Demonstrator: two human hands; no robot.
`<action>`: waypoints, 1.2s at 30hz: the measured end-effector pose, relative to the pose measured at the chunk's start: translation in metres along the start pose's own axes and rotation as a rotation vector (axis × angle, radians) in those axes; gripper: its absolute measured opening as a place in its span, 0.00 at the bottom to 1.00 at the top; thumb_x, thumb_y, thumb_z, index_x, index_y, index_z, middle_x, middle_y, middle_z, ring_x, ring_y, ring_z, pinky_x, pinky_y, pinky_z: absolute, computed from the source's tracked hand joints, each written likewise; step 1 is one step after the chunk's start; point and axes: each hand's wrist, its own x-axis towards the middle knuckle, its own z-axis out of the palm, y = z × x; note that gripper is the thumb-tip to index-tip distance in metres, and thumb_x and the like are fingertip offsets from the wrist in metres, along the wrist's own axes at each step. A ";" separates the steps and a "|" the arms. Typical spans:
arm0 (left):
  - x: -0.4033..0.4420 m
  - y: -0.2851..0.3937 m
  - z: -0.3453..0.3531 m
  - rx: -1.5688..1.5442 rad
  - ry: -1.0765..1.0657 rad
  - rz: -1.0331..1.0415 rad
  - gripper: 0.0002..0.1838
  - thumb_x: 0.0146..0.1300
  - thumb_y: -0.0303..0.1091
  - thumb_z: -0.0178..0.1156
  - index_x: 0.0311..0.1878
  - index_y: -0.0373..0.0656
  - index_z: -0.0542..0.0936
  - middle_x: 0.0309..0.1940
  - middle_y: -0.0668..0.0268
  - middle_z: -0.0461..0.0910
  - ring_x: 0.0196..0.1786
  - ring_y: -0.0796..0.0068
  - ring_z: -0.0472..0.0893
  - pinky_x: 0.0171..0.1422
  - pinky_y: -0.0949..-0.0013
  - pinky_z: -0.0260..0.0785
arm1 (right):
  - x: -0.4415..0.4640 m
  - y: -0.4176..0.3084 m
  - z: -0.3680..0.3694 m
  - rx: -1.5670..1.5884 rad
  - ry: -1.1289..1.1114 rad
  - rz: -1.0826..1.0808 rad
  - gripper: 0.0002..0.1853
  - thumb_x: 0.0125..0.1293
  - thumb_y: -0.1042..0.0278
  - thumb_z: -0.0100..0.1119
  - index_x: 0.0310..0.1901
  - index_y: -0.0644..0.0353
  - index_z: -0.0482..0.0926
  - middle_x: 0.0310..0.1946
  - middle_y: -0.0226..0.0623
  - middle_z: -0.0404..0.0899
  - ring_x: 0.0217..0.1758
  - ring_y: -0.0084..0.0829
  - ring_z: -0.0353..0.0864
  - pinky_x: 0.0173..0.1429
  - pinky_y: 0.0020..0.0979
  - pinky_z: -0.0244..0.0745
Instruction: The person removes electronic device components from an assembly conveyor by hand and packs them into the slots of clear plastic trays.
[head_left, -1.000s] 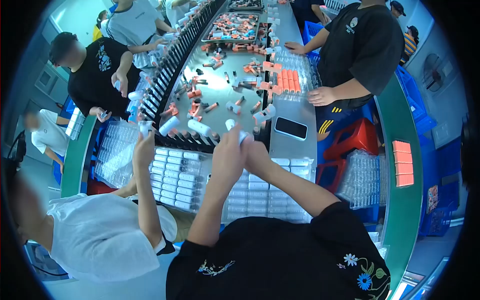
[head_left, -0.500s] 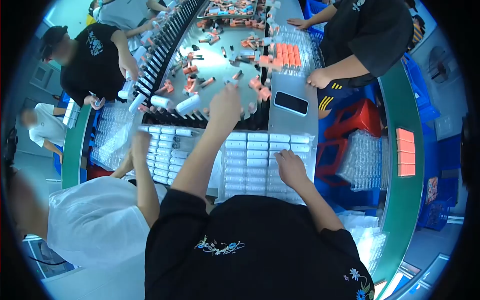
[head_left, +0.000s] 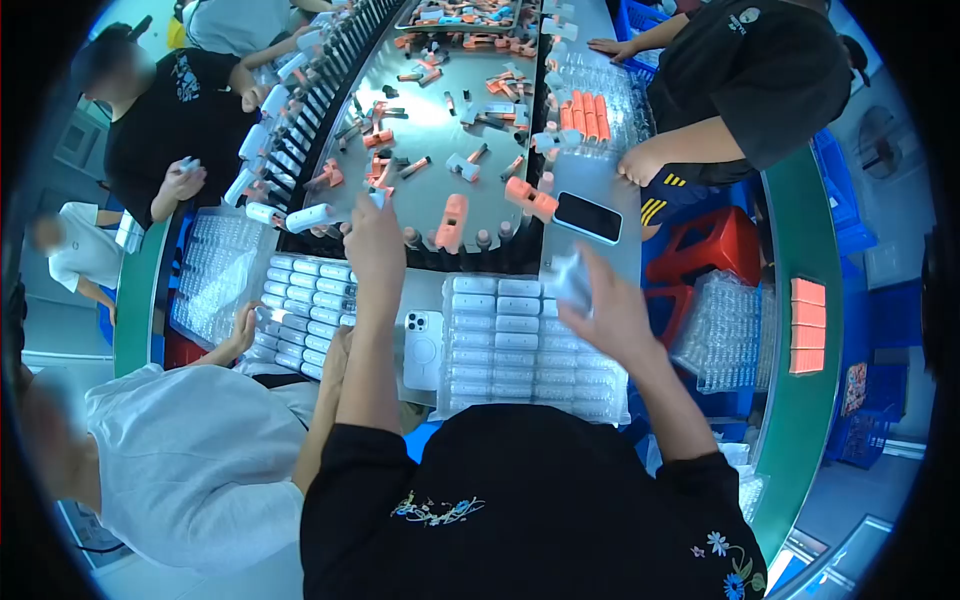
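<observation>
My left hand [head_left: 375,245] reaches over the near edge of the moving line, fingers curled together. A small orange-and-grey piece [head_left: 378,192] is at its fingertips; whether they grip it is not clear. My right hand [head_left: 620,315] is above the right part of a clear plastic tray [head_left: 445,385], closed on a blurred white plastic piece [head_left: 570,283]. Rows of white oblong plastic pieces [head_left: 518,304] fill much of that tray. Orange plastic parts [head_left: 452,222] stand on pegs at the line's near edge, and a white oblong piece [head_left: 310,217] sits further left.
Between the trays lies a white phone [head_left: 423,350]; a dark-screened phone [head_left: 588,217] rests beside the line. A co-worker's hand [head_left: 245,325] is over the left tray. Loose parts lie on the metal surface [head_left: 430,130]. A red stool [head_left: 705,245] stands at right.
My left hand has moved left and back along the line's edge. My right hand has lifted off the tray with a white piece. The orange parts on the pegs have shifted.
</observation>
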 end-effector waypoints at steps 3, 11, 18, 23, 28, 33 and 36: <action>-0.024 -0.003 -0.014 -0.052 -0.058 -0.178 0.20 0.78 0.44 0.57 0.56 0.35 0.72 0.45 0.48 0.86 0.42 0.38 0.87 0.43 0.46 0.81 | 0.078 -0.036 -0.002 -0.225 0.198 -0.068 0.33 0.63 0.57 0.67 0.70 0.52 0.74 0.46 0.51 0.82 0.44 0.48 0.88 0.40 0.45 0.84; -0.210 0.078 0.047 -0.371 -0.372 0.574 0.15 0.56 0.27 0.60 0.49 0.38 0.79 0.47 0.54 0.78 0.52 0.54 0.78 0.52 0.50 0.72 | 0.102 -0.064 0.070 -0.348 -0.060 -0.084 0.35 0.71 0.45 0.64 0.71 0.57 0.70 0.43 0.53 0.81 0.34 0.48 0.89 0.35 0.43 0.85; -0.207 0.066 0.059 -0.041 -0.309 0.723 0.16 0.62 0.35 0.59 0.52 0.41 0.78 0.48 0.60 0.76 0.54 0.61 0.75 0.54 0.56 0.68 | 0.102 -0.043 0.033 -0.131 0.117 -0.514 0.23 0.67 0.53 0.69 0.57 0.59 0.78 0.55 0.43 0.83 0.69 0.42 0.77 0.76 0.45 0.67; -0.192 0.068 0.056 -0.019 -0.384 0.776 0.15 0.59 0.32 0.63 0.49 0.41 0.80 0.49 0.59 0.76 0.54 0.58 0.77 0.55 0.55 0.71 | 0.148 -0.051 0.041 -0.353 -0.270 -0.568 0.22 0.72 0.50 0.63 0.56 0.58 0.77 0.50 0.42 0.87 0.62 0.41 0.84 0.71 0.45 0.72; -0.150 0.040 0.016 -0.720 -0.724 0.525 0.40 0.48 0.38 0.75 0.66 0.34 0.72 0.62 0.46 0.77 0.61 0.39 0.79 0.64 0.49 0.74 | 0.133 -0.076 0.102 -0.389 -0.045 -0.281 0.25 0.76 0.49 0.58 0.58 0.64 0.74 0.28 0.38 0.86 0.29 0.41 0.89 0.31 0.41 0.82; -0.123 0.012 -0.098 -0.910 -0.955 0.435 0.37 0.66 0.39 0.66 0.74 0.34 0.66 0.60 0.45 0.78 0.61 0.51 0.80 0.68 0.56 0.69 | 0.092 -0.078 0.092 0.022 -0.216 -0.231 0.24 0.79 0.53 0.54 0.63 0.67 0.75 0.34 0.60 0.85 0.37 0.59 0.88 0.42 0.48 0.85; -0.094 0.030 -0.133 -0.761 -0.758 0.405 0.36 0.69 0.39 0.62 0.75 0.36 0.62 0.62 0.37 0.73 0.61 0.35 0.79 0.67 0.48 0.70 | 0.039 -0.047 0.072 0.577 -0.185 0.050 0.18 0.77 0.60 0.57 0.59 0.65 0.80 0.39 0.55 0.87 0.36 0.46 0.91 0.42 0.42 0.85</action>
